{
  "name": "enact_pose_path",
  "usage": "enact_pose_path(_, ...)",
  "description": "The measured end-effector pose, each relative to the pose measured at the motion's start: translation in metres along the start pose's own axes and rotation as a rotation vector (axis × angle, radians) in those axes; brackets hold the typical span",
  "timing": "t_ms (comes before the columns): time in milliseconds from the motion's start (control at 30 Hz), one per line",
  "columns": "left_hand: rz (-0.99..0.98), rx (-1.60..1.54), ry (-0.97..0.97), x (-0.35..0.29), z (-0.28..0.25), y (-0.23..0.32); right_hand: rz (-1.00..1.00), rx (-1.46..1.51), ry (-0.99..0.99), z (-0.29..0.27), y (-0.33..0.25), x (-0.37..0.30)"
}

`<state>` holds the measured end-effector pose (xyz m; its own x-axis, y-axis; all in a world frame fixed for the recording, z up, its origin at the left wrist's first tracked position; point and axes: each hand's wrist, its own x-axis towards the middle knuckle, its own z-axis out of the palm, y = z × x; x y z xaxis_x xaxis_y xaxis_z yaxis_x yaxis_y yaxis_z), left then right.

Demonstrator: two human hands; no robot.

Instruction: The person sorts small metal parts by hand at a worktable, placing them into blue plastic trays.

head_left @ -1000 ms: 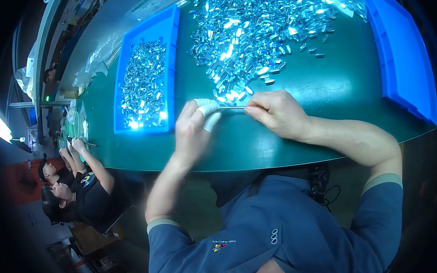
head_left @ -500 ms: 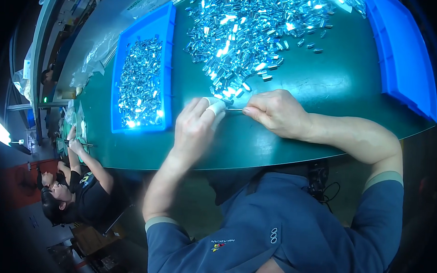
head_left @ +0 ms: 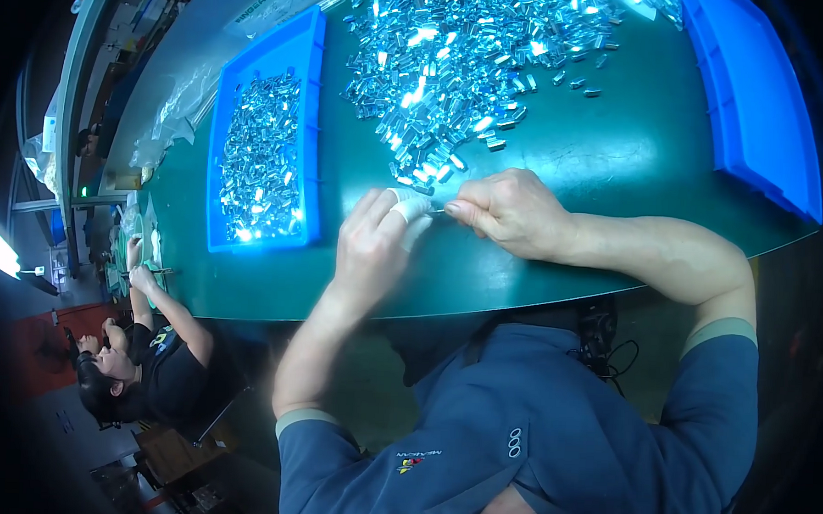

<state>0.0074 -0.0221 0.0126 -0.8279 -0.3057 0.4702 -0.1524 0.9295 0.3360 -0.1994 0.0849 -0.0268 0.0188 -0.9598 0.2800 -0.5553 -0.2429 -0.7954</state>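
My right hand (head_left: 519, 216) is closed in a pinch on a thin metal rod (head_left: 438, 210), of which only a short length shows. Its far end runs toward the fingertips of my left hand (head_left: 368, 250), which is closed too and wears pale finger cots on some fingers. Whatever the left fingers hold is hidden behind them. Just beyond both hands, a big heap of small shiny metal pieces (head_left: 465, 71) spreads over the green table (head_left: 607, 187), its nearest pieces lying close to the left fingertips.
At the left stands a blue tray (head_left: 311, 175) with many small metal pieces (head_left: 262, 154) in it. Another blue tray (head_left: 758, 107) is at the right edge. Clear plastic bags (head_left: 175, 109) lie at the far left. A co-worker (head_left: 164, 356) sits further left along the table.
My hands have drawn closer together, and less of the rod shows between them. The right hand has shifted slightly left, the left hand slightly right.
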Motion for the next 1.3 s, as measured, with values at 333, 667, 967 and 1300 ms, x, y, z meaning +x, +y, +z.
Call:
enact_pose_path(333,-0.241,0.532,0.204,-0.015,-0.078,-0.074,0.069,0.171,-0.048,-0.004,-0.002,0.002)
enact_pose_path(667,-0.370,0.067,-0.032,0.002,-0.004,-0.045,0.022,0.152,-0.009,-0.003,-0.003,0.001)
enact_pose_path(967,-0.347,-0.028,-0.119,-0.008,-0.014,-0.047,0.047,0.170,-0.012,-0.004,-0.002,0.001)
enact_pose_path(1300,-0.412,-0.074,-0.090,-0.023,-0.005,-0.033,0.079,0.189,0.084,-0.003,-0.005,0.002)
